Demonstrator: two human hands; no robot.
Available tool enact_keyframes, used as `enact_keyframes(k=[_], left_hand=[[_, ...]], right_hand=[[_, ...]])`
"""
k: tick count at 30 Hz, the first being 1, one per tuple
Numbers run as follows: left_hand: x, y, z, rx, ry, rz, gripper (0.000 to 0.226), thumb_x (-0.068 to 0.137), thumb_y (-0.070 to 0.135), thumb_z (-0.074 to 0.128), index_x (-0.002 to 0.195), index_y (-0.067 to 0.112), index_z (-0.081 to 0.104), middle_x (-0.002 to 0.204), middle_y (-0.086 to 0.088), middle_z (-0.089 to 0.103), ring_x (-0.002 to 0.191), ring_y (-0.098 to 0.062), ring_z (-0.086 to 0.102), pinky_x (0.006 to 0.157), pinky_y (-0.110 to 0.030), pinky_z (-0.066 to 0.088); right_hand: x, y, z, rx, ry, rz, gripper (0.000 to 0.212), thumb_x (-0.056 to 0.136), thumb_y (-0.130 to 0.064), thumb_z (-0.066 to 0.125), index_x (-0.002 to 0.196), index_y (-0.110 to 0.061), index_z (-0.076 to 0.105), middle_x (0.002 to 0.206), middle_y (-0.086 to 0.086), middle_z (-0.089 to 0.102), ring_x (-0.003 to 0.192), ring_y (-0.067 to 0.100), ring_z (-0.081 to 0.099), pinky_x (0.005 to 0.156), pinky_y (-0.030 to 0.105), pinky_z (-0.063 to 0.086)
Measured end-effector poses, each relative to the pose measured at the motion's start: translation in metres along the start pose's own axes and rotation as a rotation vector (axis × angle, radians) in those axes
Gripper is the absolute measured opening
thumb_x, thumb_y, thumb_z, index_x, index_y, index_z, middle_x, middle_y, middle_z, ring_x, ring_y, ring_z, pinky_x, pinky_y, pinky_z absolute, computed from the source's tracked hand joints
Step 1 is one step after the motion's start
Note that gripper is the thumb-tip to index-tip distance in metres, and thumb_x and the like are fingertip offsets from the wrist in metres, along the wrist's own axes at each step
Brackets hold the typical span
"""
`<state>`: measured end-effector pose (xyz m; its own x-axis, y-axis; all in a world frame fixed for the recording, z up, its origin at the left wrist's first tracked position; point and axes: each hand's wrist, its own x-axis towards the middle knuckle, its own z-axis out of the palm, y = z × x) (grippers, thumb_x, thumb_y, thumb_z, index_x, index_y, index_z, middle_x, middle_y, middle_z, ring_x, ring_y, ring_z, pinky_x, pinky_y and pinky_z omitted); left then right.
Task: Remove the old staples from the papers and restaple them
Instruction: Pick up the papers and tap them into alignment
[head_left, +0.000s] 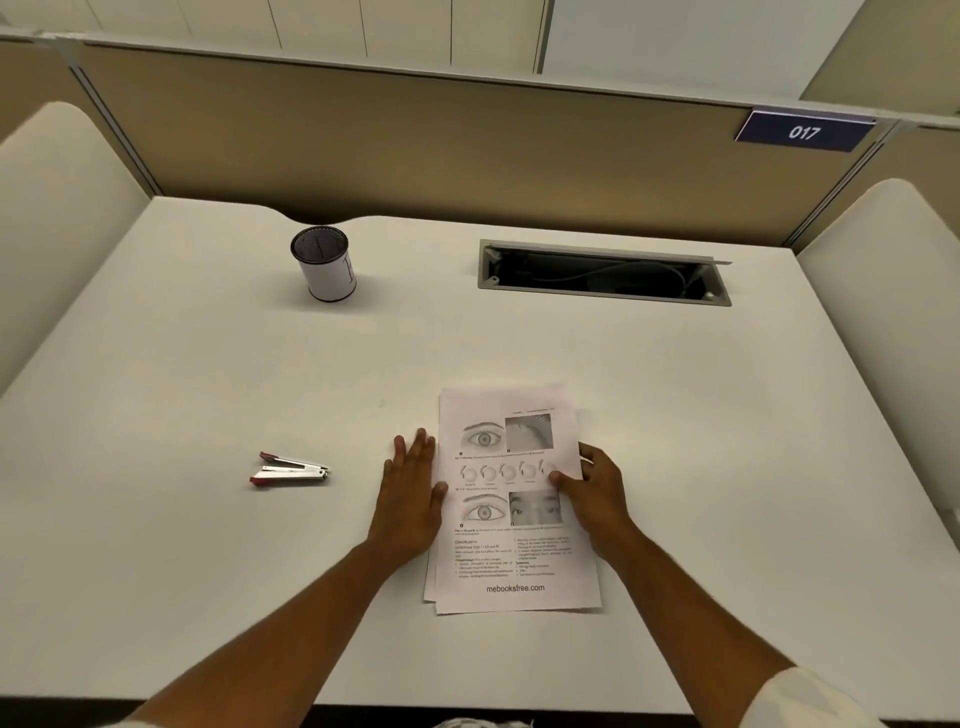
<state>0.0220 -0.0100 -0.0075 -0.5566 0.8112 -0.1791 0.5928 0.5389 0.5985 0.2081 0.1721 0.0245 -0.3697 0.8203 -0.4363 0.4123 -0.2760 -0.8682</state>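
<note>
A small stack of printed papers (511, 499) with eye diagrams lies on the white desk (208, 364), its sheets slightly fanned. My left hand (413, 486) lies flat with straight fingers against the stack's left edge. My right hand (592, 486) holds the right edge, thumb on top of the page and fingers curled behind the edge. A small silver stapler with red ends (289, 469) lies on the desk to the left, apart from both hands. No staple is visible at this size.
A white cylindrical cup with a dark rim (324, 262) stands at the back left. An open cable tray slot (602, 273) is set into the desk at the back right. Beige partition walls enclose the desk, with a "017" sign (803, 132).
</note>
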Motion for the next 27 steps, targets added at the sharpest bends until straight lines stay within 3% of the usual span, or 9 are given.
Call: enact_keyframes(k=[3, 5, 7, 9, 13, 19, 24, 27], left_hand=[[0.008, 0.013, -0.012, -0.350, 0.046, -0.178, 0.070, 0.107, 0.027, 0.047, 0.163, 0.012, 0.007, 0.172, -0.004, 0.001, 0.159, -0.022, -0.008, 0.130, -0.043, 0.003], [0.012, 0.026, -0.026, -0.651, -0.001, -0.229, 0.067, 0.104, 0.034, 0.054, 0.161, 0.020, 0.020, 0.170, -0.004, 0.020, 0.157, -0.023, 0.018, 0.125, -0.049, 0.027], [0.016, 0.039, -0.042, -0.916, 0.004, -0.229, 0.043, 0.102, 0.031, 0.059, 0.143, 0.023, 0.050, 0.147, -0.006, 0.058, 0.128, -0.021, 0.063, 0.096, -0.038, 0.059], [0.017, 0.054, -0.058, -0.978, 0.046, -0.178, 0.018, 0.101, 0.024, 0.061, 0.119, 0.026, 0.066, 0.117, 0.001, 0.077, 0.103, -0.019, 0.075, 0.073, -0.023, 0.062], [0.010, 0.085, -0.079, -0.985, 0.174, -0.022, 0.016, 0.103, 0.024, 0.058, 0.114, 0.029, 0.069, 0.109, 0.005, 0.079, 0.098, -0.016, 0.077, 0.075, -0.025, 0.063], [-0.006, 0.111, -0.087, -0.904, 0.370, 0.212, 0.021, 0.105, 0.026, 0.050, 0.119, 0.040, 0.056, 0.116, 0.000, 0.069, 0.111, -0.020, 0.067, 0.086, -0.037, 0.061], [-0.012, 0.114, -0.082, -0.864, 0.347, 0.165, 0.035, 0.107, 0.012, 0.043, 0.122, 0.043, 0.046, 0.117, 0.008, 0.063, 0.108, -0.004, 0.065, 0.078, -0.015, 0.057], [-0.010, 0.112, -0.082, -0.849, 0.373, 0.178, 0.030, 0.106, 0.014, 0.044, 0.119, 0.042, 0.046, 0.114, 0.009, 0.064, 0.103, 0.004, 0.065, 0.075, -0.014, 0.057]], right_hand=[[-0.006, -0.012, -0.005, 0.078, -0.056, -0.045, 0.041, 0.086, -0.007, 0.080, 0.121, -0.017, 0.060, 0.114, 0.009, 0.077, 0.097, 0.026, 0.076, 0.085, 0.048, 0.064], [-0.012, -0.023, -0.009, 0.139, -0.105, -0.087, 0.034, 0.087, -0.009, 0.080, 0.116, -0.016, 0.065, 0.111, 0.009, 0.078, 0.097, 0.029, 0.077, 0.083, 0.047, 0.064], [-0.018, -0.036, -0.011, 0.191, -0.138, -0.120, 0.027, 0.088, -0.011, 0.078, 0.113, -0.016, 0.068, 0.108, 0.007, 0.079, 0.094, 0.030, 0.078, 0.080, 0.045, 0.065], [-0.025, -0.049, -0.014, 0.226, -0.139, -0.171, 0.023, 0.091, -0.014, 0.075, 0.112, -0.018, 0.068, 0.105, 0.003, 0.080, 0.093, 0.028, 0.078, 0.079, 0.045, 0.064], [-0.039, -0.070, -0.014, 0.265, -0.051, -0.331, 0.023, 0.093, -0.020, 0.073, 0.114, -0.027, 0.065, 0.105, -0.004, 0.077, 0.097, 0.022, 0.076, 0.076, 0.035, 0.065], [-0.056, -0.084, -0.010, 0.242, 0.065, -0.515, 0.040, 0.092, -0.021, 0.075, 0.117, -0.048, 0.058, 0.108, -0.018, 0.072, 0.103, 0.004, 0.069, 0.077, 0.018, 0.059], [-0.051, -0.073, -0.002, 0.188, 0.064, -0.449, 0.045, 0.094, -0.017, 0.072, 0.136, -0.020, 0.054, 0.122, 0.000, 0.068, 0.113, 0.017, 0.066, 0.078, 0.019, 0.060], [-0.047, -0.075, 0.002, 0.201, 0.091, -0.444, 0.041, 0.097, -0.014, 0.068, 0.135, -0.021, 0.055, 0.119, -0.003, 0.069, 0.111, 0.016, 0.066, 0.072, 0.014, 0.059]])
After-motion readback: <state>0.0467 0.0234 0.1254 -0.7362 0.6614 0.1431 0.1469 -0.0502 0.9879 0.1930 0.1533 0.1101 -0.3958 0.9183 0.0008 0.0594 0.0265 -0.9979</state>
